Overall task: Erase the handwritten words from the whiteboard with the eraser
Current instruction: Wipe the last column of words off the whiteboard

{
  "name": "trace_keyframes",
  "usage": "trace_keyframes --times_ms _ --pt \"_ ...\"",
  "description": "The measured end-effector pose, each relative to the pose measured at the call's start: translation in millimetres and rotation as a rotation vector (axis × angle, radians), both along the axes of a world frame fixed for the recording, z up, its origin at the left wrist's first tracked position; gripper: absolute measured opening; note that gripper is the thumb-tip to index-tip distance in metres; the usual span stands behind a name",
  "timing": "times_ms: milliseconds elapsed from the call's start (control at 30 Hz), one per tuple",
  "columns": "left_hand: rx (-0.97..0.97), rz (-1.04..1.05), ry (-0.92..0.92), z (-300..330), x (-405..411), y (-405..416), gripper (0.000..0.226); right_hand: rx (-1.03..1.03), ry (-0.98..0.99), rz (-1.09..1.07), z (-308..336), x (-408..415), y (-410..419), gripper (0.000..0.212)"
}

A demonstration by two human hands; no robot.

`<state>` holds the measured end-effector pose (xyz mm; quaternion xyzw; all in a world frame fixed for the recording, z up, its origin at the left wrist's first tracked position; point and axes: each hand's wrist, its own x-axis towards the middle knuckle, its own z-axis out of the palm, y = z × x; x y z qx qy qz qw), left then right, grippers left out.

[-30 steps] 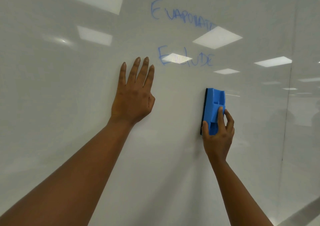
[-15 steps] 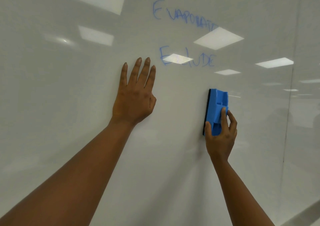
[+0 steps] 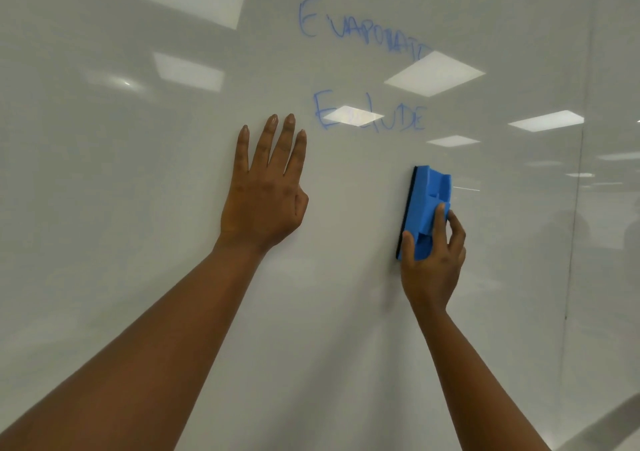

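A glossy whiteboard (image 3: 138,208) fills the view. Two blue handwritten words stand on it: an upper word (image 3: 363,29) starting with E and, below it, a second word (image 3: 370,118) partly washed out by a light reflection. My right hand (image 3: 433,263) grips the lower end of a blue eraser (image 3: 426,201), held upright with its dark felt edge against the board, below and right of the lower word. My left hand (image 3: 266,191) lies flat on the board, fingers spread, just left of and below the lower word.
Ceiling light panels (image 3: 434,73) reflect across the board. A vertical seam (image 3: 575,208) runs down the board at the right. The floor edge shows at the bottom right corner (image 3: 616,430).
The eraser and my right hand have shifted slightly right on the board. My left hand has stayed flat in place. Both words look unchanged.
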<state>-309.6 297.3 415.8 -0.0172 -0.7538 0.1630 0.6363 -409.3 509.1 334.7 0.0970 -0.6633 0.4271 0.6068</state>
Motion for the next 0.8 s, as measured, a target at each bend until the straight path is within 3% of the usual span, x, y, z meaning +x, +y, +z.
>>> trace_keyframes --times_ms 333,567,800 --pt "-0.005 -0.016 0.018 -1 -1 1 0.062 -0.127 -0.143 -0.017 18 -13 19 0.063" --pt "0.002 -0.030 0.022 -2 0 2 0.061 0.002 0.033 0.029 5 23 -30 0.063" --pt "-0.007 -0.023 0.016 -3 0 1 0.061 -0.029 0.042 0.193 -29 50 -59 0.067"
